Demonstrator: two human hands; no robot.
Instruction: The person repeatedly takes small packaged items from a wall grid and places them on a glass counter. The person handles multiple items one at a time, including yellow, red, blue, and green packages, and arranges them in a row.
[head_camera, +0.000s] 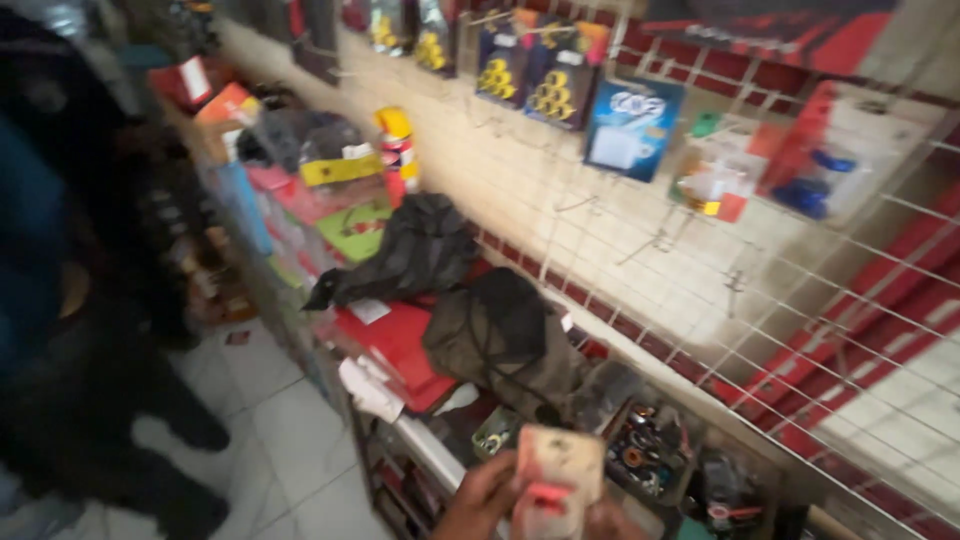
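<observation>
- At the bottom centre of the frame, the left hand (482, 497) grips the left edge of a small flat packet (556, 478), pale with a red patch low on its face; the fingers are curled round it, though the blur hides how tightly.
- The right hand (607, 520) shows only as a sliver at the packet's lower right, touching or nearly touching it; I cannot tell whether it is closed on the packet.
- The packet is held upright just above the front edge of a cluttered counter (420, 440), over small trays of parts (640, 455).
- Behind it, toward the centre, lie two dark crumpled bags (500, 335) on red boxes (395, 340).
- A wire grid (760, 330) with hanging blister packs (632, 125) fills the right and top of the frame.
- At the left edge stands another person in dark clothes (90, 400) on pale floor tiles (270, 440).
- Risk, as I judge it: with a hold on one edge only, the packet could tip out and drop among the trays, where it would be hard to find, or slide off the counter to the floor.
- The person is close, so a bumped elbow could knock it loose.
</observation>
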